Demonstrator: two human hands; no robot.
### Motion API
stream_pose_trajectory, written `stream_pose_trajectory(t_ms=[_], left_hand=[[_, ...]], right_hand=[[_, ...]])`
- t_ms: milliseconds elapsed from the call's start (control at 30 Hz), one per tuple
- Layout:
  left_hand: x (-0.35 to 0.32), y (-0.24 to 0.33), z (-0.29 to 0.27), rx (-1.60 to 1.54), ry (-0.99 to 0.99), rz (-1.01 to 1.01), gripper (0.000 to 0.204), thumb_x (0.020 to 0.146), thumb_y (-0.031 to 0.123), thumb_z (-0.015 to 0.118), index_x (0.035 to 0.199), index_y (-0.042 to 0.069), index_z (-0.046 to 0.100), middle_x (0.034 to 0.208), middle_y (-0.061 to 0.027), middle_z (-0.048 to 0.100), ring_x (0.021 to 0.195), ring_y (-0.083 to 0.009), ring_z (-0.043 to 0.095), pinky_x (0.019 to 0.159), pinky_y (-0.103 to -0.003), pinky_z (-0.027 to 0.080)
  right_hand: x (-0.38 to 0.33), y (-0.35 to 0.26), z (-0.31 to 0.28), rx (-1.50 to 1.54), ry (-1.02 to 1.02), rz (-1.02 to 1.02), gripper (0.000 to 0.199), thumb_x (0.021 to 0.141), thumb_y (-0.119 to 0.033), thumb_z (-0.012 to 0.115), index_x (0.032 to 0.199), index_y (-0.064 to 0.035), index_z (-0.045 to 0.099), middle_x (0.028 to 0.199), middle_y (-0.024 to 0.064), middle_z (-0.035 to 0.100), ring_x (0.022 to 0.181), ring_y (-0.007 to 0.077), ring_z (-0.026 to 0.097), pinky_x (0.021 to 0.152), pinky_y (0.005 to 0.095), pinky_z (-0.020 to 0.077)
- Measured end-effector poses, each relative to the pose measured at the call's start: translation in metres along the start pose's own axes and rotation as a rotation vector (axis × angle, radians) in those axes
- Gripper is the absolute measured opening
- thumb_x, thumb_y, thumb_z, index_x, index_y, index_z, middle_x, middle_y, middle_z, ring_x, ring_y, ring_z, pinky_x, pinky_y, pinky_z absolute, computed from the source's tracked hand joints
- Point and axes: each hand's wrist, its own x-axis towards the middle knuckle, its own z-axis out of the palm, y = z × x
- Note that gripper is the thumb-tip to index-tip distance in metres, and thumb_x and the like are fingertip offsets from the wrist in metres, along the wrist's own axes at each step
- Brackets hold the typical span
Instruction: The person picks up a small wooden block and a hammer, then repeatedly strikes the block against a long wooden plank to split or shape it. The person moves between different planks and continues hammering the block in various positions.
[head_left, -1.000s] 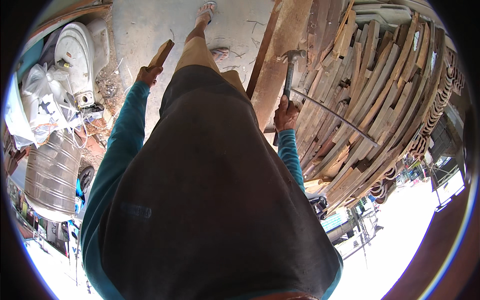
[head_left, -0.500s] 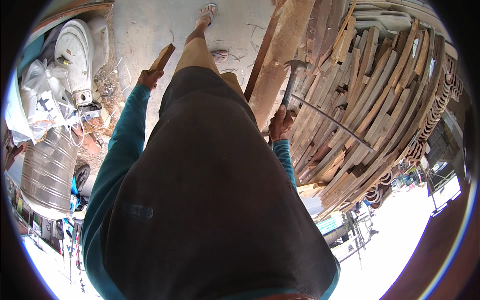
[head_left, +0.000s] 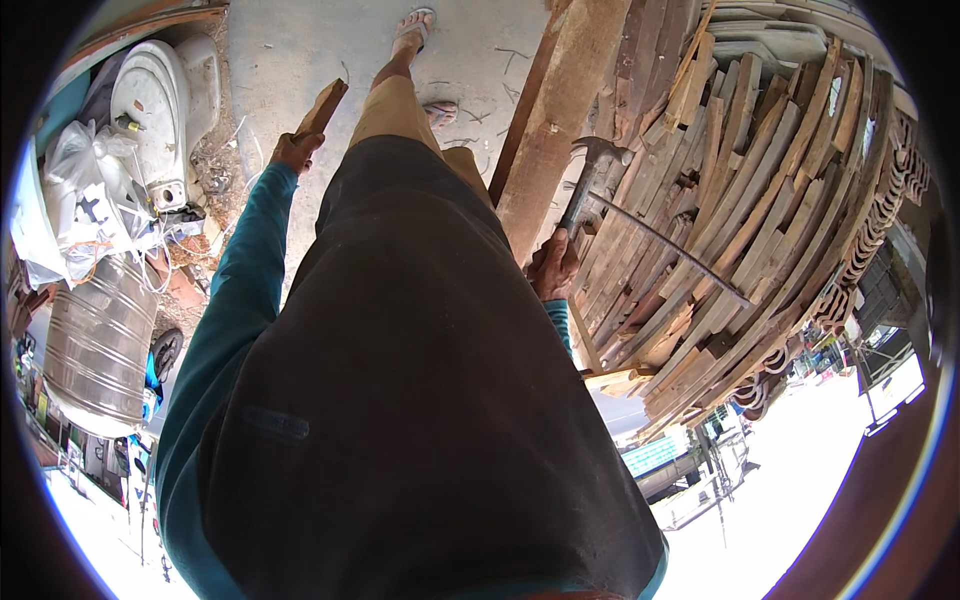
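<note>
I watch both hands set well apart. The left hand (head_left: 297, 152) is wrapped round the lower end of a short wooden piece (head_left: 324, 107), which points up and to the right above the concrete floor (head_left: 300, 45). The right hand (head_left: 553, 267) grips a claw hammer (head_left: 578, 200) by its handle, head upward, just beside a wide plank (head_left: 560, 125). I see a thin rod (head_left: 675, 250) slanting across the stacked timber (head_left: 765, 235); from here I cannot tell whether it touches the hammer.

Grey floor (head_left: 290, 50): thin bent pieces (head_left: 512, 51) lie scattered near two sandalled feet (head_left: 412, 28); loose rubble (head_left: 213, 165) lines the floor's left edge.
</note>
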Motion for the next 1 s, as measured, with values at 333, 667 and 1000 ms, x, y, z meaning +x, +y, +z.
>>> stream_pose_trajectory(t_ms=[333,667,1000], left_hand=[[-0.009,0.005,0.005,0.159,-0.089,0.006,0.076,0.071,0.048,0.083,0.114,-0.009,0.056,0.083,-0.0126,0.064,0.065,-0.0197,0.063,0.058,-0.033,0.054],[0.015,-0.013,0.009,0.250,-0.013,-0.100,0.070,0.071,0.048,0.084,0.105,-0.006,0.057,0.080,-0.0101,0.063,0.060,-0.0182,0.060,0.054,-0.033,0.052],[0.015,-0.003,-0.002,0.010,-0.045,-0.050,0.068,0.072,0.045,0.085,0.108,-0.006,0.056,0.080,-0.0093,0.061,0.060,-0.0172,0.059,0.054,-0.032,0.052]], right_hand=[[0.077,-0.018,0.036,-0.104,0.065,-0.142,0.061,0.099,-0.064,0.050,0.083,-0.0047,0.052,0.055,0.0027,0.046,0.043,0.0104,0.046,0.039,0.0286,0.0391],[0.060,-0.080,0.017,0.188,0.205,-0.388,0.060,0.099,-0.065,0.048,0.080,-0.0081,0.047,0.053,0.0014,0.047,0.041,0.0107,0.047,0.038,0.0266,0.0366],[-0.015,-0.017,-0.001,0.064,0.083,-0.019,0.063,0.097,-0.066,0.050,0.076,-0.0073,0.049,0.051,0.0023,0.045,0.039,0.0117,0.046,0.036,0.0292,0.0386]])
